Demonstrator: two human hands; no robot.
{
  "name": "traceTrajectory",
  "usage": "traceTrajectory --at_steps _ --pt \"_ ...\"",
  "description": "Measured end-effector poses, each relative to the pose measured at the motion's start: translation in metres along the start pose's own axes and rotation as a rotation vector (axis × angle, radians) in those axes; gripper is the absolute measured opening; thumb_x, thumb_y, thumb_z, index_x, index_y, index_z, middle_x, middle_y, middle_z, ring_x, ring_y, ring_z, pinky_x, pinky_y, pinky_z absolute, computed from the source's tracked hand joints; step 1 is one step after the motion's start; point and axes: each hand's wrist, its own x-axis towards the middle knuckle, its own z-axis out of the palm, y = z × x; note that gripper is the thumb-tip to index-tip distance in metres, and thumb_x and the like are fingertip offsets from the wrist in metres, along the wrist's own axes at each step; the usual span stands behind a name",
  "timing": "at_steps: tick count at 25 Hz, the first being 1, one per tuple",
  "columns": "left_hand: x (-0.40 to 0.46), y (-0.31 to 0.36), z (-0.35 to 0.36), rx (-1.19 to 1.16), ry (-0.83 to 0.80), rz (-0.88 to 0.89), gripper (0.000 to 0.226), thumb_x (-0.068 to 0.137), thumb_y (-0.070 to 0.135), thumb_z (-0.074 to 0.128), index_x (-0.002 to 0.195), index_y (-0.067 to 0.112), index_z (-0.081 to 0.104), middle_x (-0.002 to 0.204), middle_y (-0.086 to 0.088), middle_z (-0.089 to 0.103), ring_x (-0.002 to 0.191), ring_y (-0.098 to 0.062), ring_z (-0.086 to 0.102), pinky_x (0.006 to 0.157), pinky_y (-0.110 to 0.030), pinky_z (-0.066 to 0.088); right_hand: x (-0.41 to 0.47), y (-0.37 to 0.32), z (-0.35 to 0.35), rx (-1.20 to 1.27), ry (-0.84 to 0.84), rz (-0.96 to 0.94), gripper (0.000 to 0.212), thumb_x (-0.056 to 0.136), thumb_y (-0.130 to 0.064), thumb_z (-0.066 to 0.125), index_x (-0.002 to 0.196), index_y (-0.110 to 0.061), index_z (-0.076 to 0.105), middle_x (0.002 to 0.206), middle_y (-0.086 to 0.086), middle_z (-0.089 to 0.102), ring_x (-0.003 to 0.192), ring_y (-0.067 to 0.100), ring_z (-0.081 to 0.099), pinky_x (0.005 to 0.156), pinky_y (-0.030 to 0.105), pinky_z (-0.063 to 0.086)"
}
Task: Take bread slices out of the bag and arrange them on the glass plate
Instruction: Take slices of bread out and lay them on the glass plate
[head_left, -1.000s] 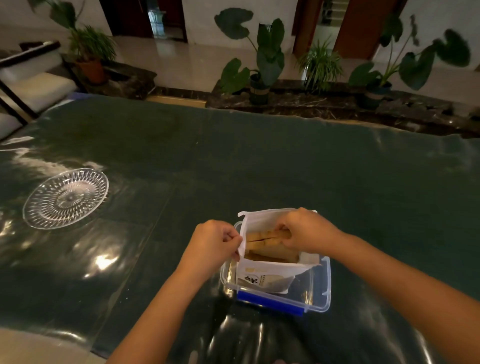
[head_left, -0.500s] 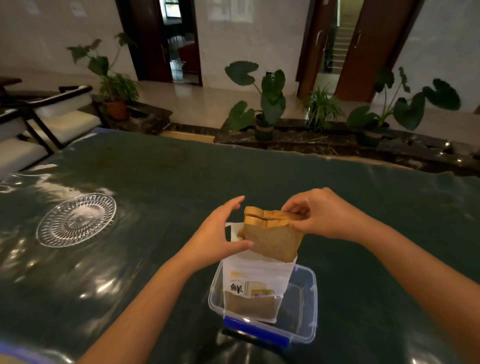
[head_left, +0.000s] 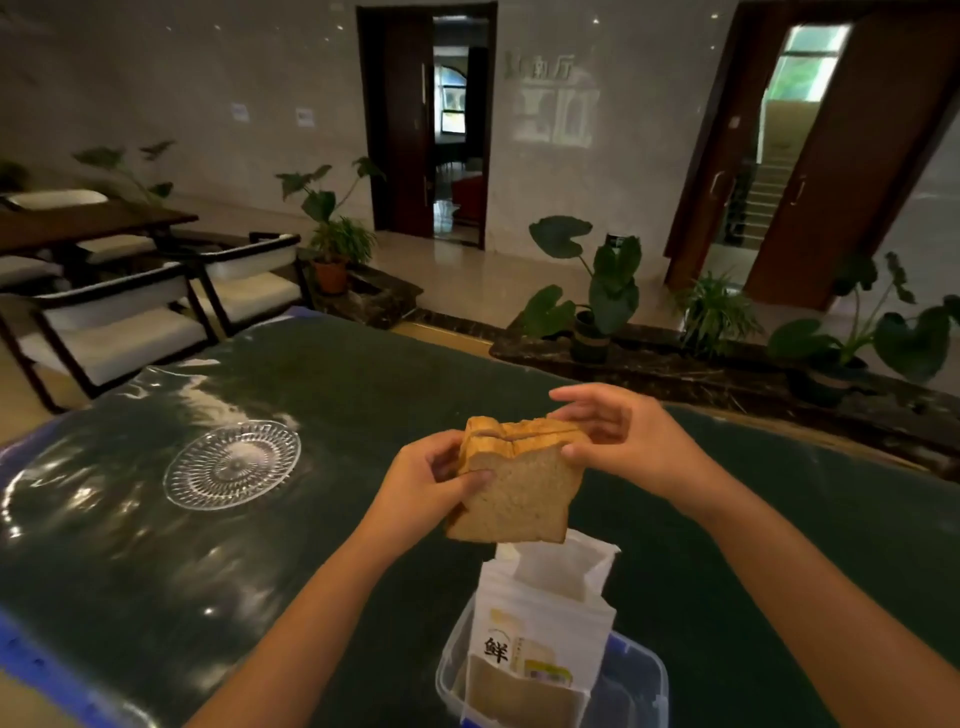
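Head view: left hand (head_left: 423, 486) and right hand (head_left: 631, 441) pinch bread slices (head_left: 519, 480), seemingly several, above bag (head_left: 540, 618).

The white bread bag (head_left: 540, 634) bears a black character "鲜"; wall lettering is illegible

Both hands hold a stack of bread slices (head_left: 514, 483) in the air above the open white bag (head_left: 540, 618). Left hand (head_left: 426, 488) grips the stack's left edge, thumb on the front face. Right hand (head_left: 618, 441) pinches the upper right corner, remaining fingers spread. Stack is clear of the bag mouth. Bag stands upright in a clear plastic container (head_left: 639, 691) with a blue clip, near the bottom edge. Glass plate (head_left: 232, 464) lies on the dark green worktop (head_left: 363, 374) to the left, well apart from the hands, nothing on it. Potted plants (head_left: 597, 291) stand beyond the worktop's far edge.
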Motion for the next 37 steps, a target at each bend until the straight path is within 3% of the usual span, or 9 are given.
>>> traceTrajectory --at_steps 5,8,13,17,21,24,27,33,37 --pt "-0.024 -0.004 -0.063 -0.137 0.155 -0.008 0.035 0.079 0.003 0.067 0.089 0.037 0.071 0.09 0.012 0.075 0.089 -0.007 0.069 0.067 -0.017 0.053 0.023 0.003 0.077 0.405 0.047 0.067 0.069 0.072 -0.006 0.074 0.121 -0.044 0.044 0.118 -0.011 0.06 0.105 0.006 0.062 0.077 0.024 0.056" --pt "-0.043 -0.013 -0.117 -0.168 0.189 -0.02 0.034 0.079 0.002 0.065 0.091 0.033 0.071 0.09 0.01 0.076 0.088 -0.007 0.069 0.066 -0.018 0.054 0.042 -0.005 0.143 0.467 0.01 0.109 0.057 0.077 -0.01 0.07 0.118 -0.042 0.047 0.118 -0.006 0.06 0.102 0.008 0.064 0.076 0.027 0.056" --pt "-0.085 -0.04 -0.226 -0.159 0.158 -0.118 0.023 0.08 -0.003 0.063 0.098 0.011 0.067 0.079 0.009 0.076 0.069 -0.001 0.068 0.053 -0.012 0.05 0.074 -0.036 0.263 0.528 0.012 0.143 0.038 0.081 -0.009 0.066 0.111 -0.031 0.057 0.105 -0.003 0.068 0.094 0.007 0.067 0.07 0.025 0.058" --pt "-0.108 -0.064 -0.304 -0.082 0.182 -0.229 0.021 0.08 -0.002 0.064 0.094 0.013 0.068 0.07 0.012 0.074 0.065 0.0 0.066 0.052 -0.013 0.05 0.093 -0.054 0.347 0.536 0.057 0.181 0.035 0.079 -0.007 0.067 0.11 -0.022 0.059 0.101 0.002 0.069 0.09 0.012 0.068 0.07 0.029 0.059" --pt "-0.109 -0.09 -0.356 0.002 0.215 -0.339 0.019 0.078 0.008 0.07 0.084 0.026 0.07 0.078 0.0 0.07 0.078 -0.02 0.067 0.07 -0.041 0.058 0.119 -0.055 0.398 0.546 0.089 0.25 0.035 0.078 -0.008 0.069 0.108 -0.023 0.061 0.092 -0.001 0.071 0.083 0.009 0.07 0.059 0.024 0.057" --pt "-0.092 -0.116 -0.376 -0.057 0.242 -0.418 0.024 0.076 0.009 0.072 0.092 0.027 0.068 0.089 -0.009 0.07 0.087 -0.029 0.068 0.078 -0.049 0.057 0.146 -0.043 0.416 0.545 0.111 0.291 0.033 0.077 -0.007 0.069 0.101 -0.029 0.063 0.079 -0.008 0.072 0.078 0.005 0.07 0.055 0.021 0.054" --pt "-0.067 -0.14 -0.39 -0.097 0.271 -0.466 0.037 0.075 0.007 0.073 0.109 0.017 0.064 0.101 -0.02 0.069 0.094 -0.036 0.066 0.084 -0.053 0.054 0.181 -0.027 0.424 0.562 0.131 0.313 0.033 0.078 -0.007 0.069 0.097 -0.032 0.062 0.08 -0.009 0.073 0.078 0.003 0.069 0.054 0.02 0.055" --pt "-0.011 -0.185 -0.426 -0.114 0.207 -0.535 0.052 0.075 -0.007 0.068 0.118 0.02 0.059 0.098 -0.001 0.068 0.076 -0.012 0.069 0.064 -0.03 0.059 0.262 -0.003 0.439 0.583 0.138 0.393 0.034 0.079 -0.008 0.067 0.106 -0.027 0.059 0.093 -0.003 0.069 0.081 0.007 0.068 0.054 0.022 0.055" --pt "0.018 -0.223 -0.453 -0.111 0.174 -0.596 0.054 0.075 -0.008 0.066 0.102 0.038 0.064 0.098 0.002 0.07 0.075 -0.013 0.071 0.054 -0.026 0.057 0.298 0.016 0.46 0.604 0.143 0.475 0.033 0.079 -0.006 0.067 0.106 -0.023 0.06 0.09 -0.003 0.07 0.077 0.006 0.069 0.051 0.019 0.053"
